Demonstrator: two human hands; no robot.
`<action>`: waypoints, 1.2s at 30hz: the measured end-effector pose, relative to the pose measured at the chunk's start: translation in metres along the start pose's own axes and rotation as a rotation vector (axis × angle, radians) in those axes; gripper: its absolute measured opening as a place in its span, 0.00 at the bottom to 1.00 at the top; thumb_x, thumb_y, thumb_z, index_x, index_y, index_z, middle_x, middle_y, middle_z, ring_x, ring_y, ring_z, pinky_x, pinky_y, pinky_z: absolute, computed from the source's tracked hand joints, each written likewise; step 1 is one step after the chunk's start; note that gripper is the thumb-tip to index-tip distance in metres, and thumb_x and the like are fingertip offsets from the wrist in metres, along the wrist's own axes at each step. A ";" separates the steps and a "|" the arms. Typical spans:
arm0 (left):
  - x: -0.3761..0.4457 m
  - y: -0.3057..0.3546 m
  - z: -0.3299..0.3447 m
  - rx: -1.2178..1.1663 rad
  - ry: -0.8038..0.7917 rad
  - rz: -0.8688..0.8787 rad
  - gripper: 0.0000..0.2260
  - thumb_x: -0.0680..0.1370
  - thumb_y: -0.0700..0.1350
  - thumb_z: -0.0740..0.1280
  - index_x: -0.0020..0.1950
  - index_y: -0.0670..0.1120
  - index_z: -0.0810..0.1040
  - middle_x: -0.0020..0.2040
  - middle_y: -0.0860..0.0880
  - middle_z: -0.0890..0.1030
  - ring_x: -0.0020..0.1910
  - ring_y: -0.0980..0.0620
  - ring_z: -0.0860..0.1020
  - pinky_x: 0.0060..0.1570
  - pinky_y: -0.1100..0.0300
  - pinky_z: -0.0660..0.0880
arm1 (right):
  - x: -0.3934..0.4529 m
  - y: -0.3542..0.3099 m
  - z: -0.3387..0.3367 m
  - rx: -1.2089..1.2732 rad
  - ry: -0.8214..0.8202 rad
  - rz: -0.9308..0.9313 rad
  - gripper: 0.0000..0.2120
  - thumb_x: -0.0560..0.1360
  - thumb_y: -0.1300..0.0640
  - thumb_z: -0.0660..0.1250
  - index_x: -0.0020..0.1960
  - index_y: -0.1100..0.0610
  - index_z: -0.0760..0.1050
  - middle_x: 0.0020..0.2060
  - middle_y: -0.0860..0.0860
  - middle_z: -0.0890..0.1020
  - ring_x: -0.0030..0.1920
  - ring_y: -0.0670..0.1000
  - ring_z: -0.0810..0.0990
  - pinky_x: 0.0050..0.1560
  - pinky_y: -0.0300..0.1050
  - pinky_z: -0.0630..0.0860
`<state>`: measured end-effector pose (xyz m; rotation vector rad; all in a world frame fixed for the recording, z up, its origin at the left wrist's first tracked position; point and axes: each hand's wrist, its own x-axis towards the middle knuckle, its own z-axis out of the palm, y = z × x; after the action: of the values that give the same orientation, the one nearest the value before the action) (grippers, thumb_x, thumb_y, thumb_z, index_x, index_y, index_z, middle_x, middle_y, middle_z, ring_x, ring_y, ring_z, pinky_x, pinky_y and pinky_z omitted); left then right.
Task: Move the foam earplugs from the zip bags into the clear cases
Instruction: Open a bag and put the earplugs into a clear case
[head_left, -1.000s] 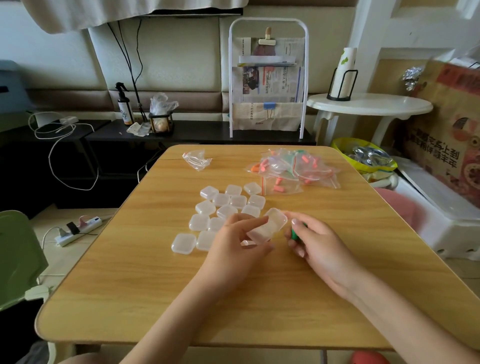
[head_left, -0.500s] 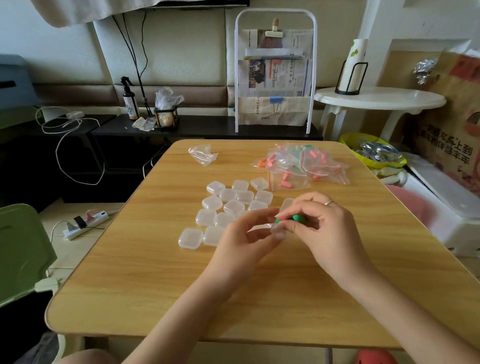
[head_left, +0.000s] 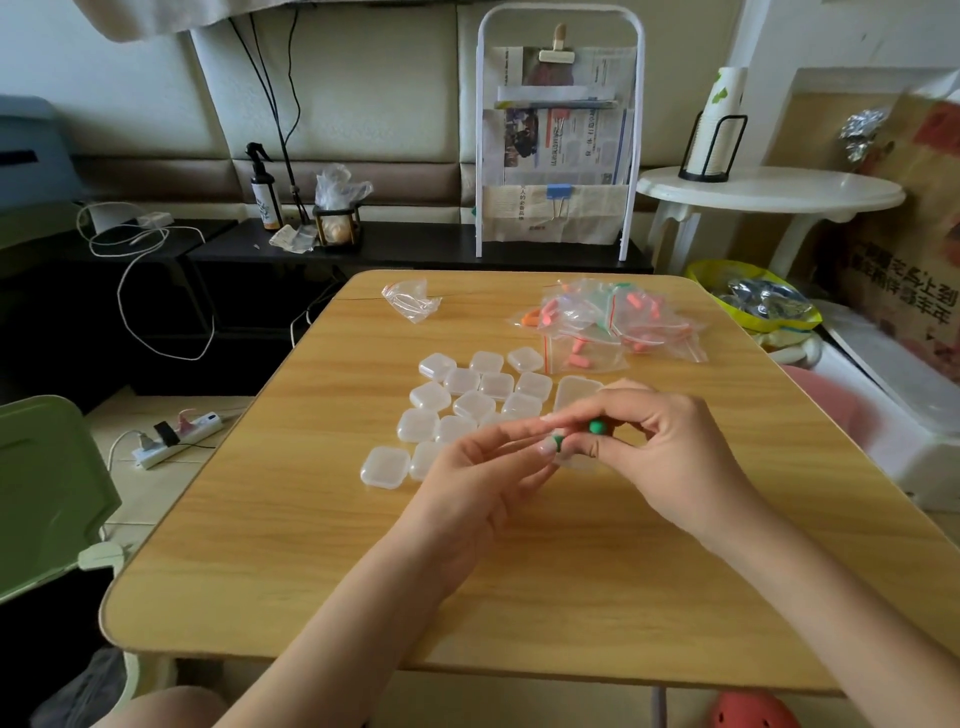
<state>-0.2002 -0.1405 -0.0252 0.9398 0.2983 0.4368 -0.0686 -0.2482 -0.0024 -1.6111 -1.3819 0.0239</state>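
Over the middle of the wooden table (head_left: 519, 571) my left hand (head_left: 483, 483) pinches an open clear case (head_left: 574, 392) whose lid stands up behind my fingers. My right hand (head_left: 670, 452) pinches a green earplug (head_left: 597, 427) right above that case. A second bit of green earplug (head_left: 557, 441) shows at my left fingertips; whether it lies in the case is hidden. Several closed clear cases (head_left: 467, 400) lie in a cluster just left of my hands. A pile of zip bags (head_left: 618, 322) with orange and pink earplugs lies at the far right of the table.
An empty crumpled zip bag (head_left: 410, 301) lies at the table's far left. Behind the table stand a white magazine rack (head_left: 558, 135) and a black shelf (head_left: 415, 244). A white round side table (head_left: 769, 192) is at the right, a green chair (head_left: 47, 493) at the left.
My right hand has come up from the table with the green earplug and met my left hand over the open case. The camera has tilted slightly.
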 end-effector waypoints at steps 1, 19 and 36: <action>0.001 0.000 0.000 -0.013 0.006 -0.007 0.12 0.68 0.36 0.69 0.51 0.38 0.80 0.45 0.43 0.84 0.44 0.52 0.83 0.44 0.66 0.78 | 0.001 -0.002 -0.001 -0.032 -0.009 -0.024 0.15 0.66 0.64 0.76 0.45 0.45 0.84 0.39 0.45 0.83 0.45 0.46 0.81 0.48 0.38 0.77; 0.002 0.004 0.003 0.053 0.083 -0.082 0.08 0.73 0.32 0.67 0.48 0.39 0.82 0.40 0.44 0.83 0.37 0.55 0.82 0.37 0.66 0.79 | -0.001 -0.010 0.000 -0.023 -0.090 -0.001 0.20 0.69 0.64 0.74 0.47 0.47 0.66 0.44 0.40 0.84 0.51 0.32 0.78 0.54 0.26 0.70; 0.004 0.005 -0.002 -0.010 0.118 -0.061 0.08 0.72 0.33 0.67 0.49 0.39 0.82 0.43 0.43 0.83 0.42 0.52 0.82 0.44 0.65 0.80 | -0.011 0.010 0.007 -0.252 -0.010 -0.227 0.14 0.73 0.65 0.69 0.57 0.55 0.81 0.48 0.49 0.80 0.49 0.43 0.78 0.52 0.30 0.72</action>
<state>-0.1988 -0.1350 -0.0223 0.8940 0.4306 0.4385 -0.0689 -0.2515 -0.0188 -1.6475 -1.6184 -0.2872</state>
